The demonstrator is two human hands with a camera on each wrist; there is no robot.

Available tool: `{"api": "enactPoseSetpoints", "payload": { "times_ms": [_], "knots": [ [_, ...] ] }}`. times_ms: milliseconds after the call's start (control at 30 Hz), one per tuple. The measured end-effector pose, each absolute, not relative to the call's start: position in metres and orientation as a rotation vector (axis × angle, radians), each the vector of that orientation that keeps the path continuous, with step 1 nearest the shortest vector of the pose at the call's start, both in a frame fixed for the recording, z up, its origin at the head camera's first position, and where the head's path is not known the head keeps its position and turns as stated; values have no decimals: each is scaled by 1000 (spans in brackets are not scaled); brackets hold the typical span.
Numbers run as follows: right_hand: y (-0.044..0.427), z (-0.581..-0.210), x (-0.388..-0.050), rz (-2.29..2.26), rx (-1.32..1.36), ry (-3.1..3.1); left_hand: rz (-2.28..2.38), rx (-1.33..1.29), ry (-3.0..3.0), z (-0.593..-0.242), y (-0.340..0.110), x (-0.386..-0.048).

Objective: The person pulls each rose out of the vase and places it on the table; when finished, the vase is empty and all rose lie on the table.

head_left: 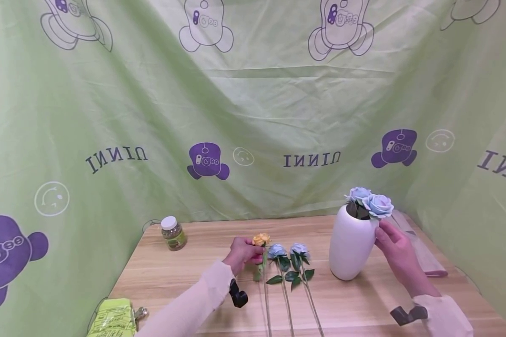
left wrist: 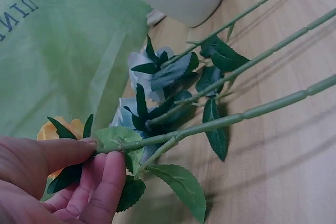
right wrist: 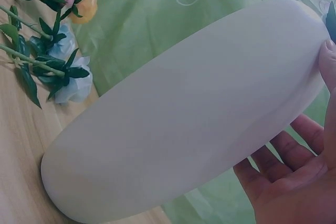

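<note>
White and smooth, the vase (head_left: 349, 248) stands at the right of the wooden table (head_left: 211, 238), seeming to lean slightly right; two blue roses in the vase (head_left: 378, 206) show their blooms above its rim, with dark leaves in the mouth, while the walls hide whatever lies deeper. The work looks partway along: two flowers are in, and three are left outside, to the left of the vase; these are the yellow rose (head_left: 261, 239), leftmost, and two blue roses on the table (head_left: 277, 251), side by side with blooms far and stems running near.

The person's left hand (head_left: 243, 252) pinches the yellow rose's stem just below its bloom, thumb against fingers; whether that stem is wholly off the wood cannot be told; the right hand (head_left: 398, 250) grips the vase's right side near the rim, thumb and fingers bent around it.

A clear jar (head_left: 174, 235) sits at the far left; its white lid is on, and its dark contents cannot be made out.
</note>
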State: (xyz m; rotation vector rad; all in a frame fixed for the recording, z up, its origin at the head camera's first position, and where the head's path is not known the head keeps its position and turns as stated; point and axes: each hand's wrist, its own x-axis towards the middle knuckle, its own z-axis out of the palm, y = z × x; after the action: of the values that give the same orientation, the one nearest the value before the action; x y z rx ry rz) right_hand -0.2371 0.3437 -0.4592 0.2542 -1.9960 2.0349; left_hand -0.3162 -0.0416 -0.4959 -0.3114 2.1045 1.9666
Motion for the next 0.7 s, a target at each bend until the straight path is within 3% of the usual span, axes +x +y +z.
{"api": "enactPoseSetpoints", "payload": {
  "times_ms": [700],
  "knots": [
    [345,-459,-238,2000,221,-2060,1935,-350,2220,-506,-45,-312]
  ]
}}
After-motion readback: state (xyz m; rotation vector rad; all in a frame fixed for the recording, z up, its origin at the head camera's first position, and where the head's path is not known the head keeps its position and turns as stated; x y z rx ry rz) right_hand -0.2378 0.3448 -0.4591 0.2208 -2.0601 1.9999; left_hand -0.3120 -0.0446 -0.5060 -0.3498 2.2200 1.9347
